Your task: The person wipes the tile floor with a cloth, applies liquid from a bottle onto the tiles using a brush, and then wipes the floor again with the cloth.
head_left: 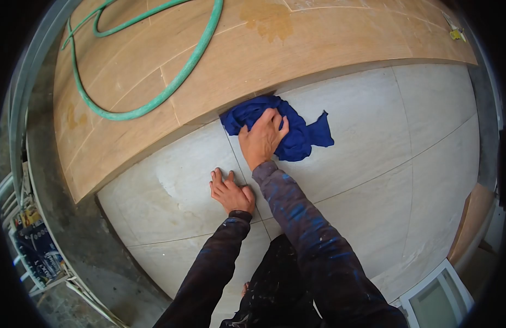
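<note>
A crumpled dark blue cloth (294, 143) lies on pale floor tiles (362, 109), against the foot of a raised wood-look step (231, 71). My right hand (262, 136) presses down on it with bent fingers, and folds of fabric bunch up around them. One loose end of the cloth sticks out to the right. Lower and to the left, my left hand (231, 192) rests on the tiles with its fingers spread, holding nothing. Both sleeves are dark, and the right one carries blue smears.
A green hose (176, 82) curls over the step at upper left. Grey edging (116, 251) borders the tiles on the left, beside a rack (37, 251) of items. A white-framed panel (439, 295) stands at lower right. A small yellow object (456, 34) lies at upper right.
</note>
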A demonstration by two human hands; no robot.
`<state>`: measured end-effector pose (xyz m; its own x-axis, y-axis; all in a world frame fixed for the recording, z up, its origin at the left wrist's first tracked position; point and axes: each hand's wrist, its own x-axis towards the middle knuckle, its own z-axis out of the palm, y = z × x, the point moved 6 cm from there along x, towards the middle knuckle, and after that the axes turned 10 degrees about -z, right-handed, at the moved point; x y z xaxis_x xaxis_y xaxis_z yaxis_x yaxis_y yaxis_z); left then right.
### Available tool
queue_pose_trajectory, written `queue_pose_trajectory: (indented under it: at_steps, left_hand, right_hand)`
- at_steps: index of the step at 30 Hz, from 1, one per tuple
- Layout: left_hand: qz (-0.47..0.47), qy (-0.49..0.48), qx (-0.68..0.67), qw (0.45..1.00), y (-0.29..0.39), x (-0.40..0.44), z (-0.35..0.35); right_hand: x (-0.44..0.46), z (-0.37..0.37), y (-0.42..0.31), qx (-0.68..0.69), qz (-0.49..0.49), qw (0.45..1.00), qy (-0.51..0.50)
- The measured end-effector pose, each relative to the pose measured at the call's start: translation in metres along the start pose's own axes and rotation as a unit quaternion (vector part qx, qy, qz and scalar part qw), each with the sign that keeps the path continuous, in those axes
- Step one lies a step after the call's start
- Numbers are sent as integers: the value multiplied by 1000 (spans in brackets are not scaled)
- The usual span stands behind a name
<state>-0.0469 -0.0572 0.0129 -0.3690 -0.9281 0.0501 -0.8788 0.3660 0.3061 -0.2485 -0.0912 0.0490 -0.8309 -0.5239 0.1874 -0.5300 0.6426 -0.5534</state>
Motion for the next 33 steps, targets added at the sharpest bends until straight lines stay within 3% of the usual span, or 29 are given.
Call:
queue_pose_trajectory:
  at_steps: [3, 5, 7, 11, 13, 14, 17, 20, 24, 26, 29, 31, 33]
  left_hand:
    - [-24, 42, 72, 996, -30, -2, 32]
    - [-22, 41, 47, 998, -34, 1, 25]
    - [-27, 35, 1, 999, -32, 3, 14]
    - [-47, 6, -98, 994, -16, 7, 13]
    - [-66, -9, -157, 985, -12, 7, 12]
    - [-80, -20, -190, 978, -13, 8, 11]
    - [-101, -66, -314, 942, -17, 2, 5]
    - [-136, -156, -494, 845, -25, -31, -7]
    - [-207, -379, -671, 603, -28, -141, -37]
    - [-184, -434, -677, 565, -29, -199, -48]
    - [-103, -457, -655, 592, -16, -252, -60]
    - [-5, -472, -562, 679, 16, -259, -73]
    - [50, -468, -555, 686, 68, -251, -83]
  right_hand:
    - [-35, 24, -63, 53, -27, 998, -30]
    - [-60, 50, -96, 61, -72, 995, -12]
    - [-67, 57, -116, 53, -112, 990, -62]
    - [-65, 9, -101, 223, -150, 941, -205]
    - [-74, -22, -92, 344, -123, 904, -221]
    - [-83, -40, -88, 390, -144, 897, -152]
    - [-123, -88, -71, 544, -80, 823, -146]
    - [-168, -141, -41, 676, -33, 712, -187]
    - [-249, -186, 33, 761, 127, 616, -156]
    - [-285, -203, 71, 779, 209, 582, -102]
    - [-320, -228, 131, 776, 292, 558, 10]
    - [-330, -243, 177, 747, 326, 571, 97]
    - [-334, -267, 227, 699, 339, 601, 186]
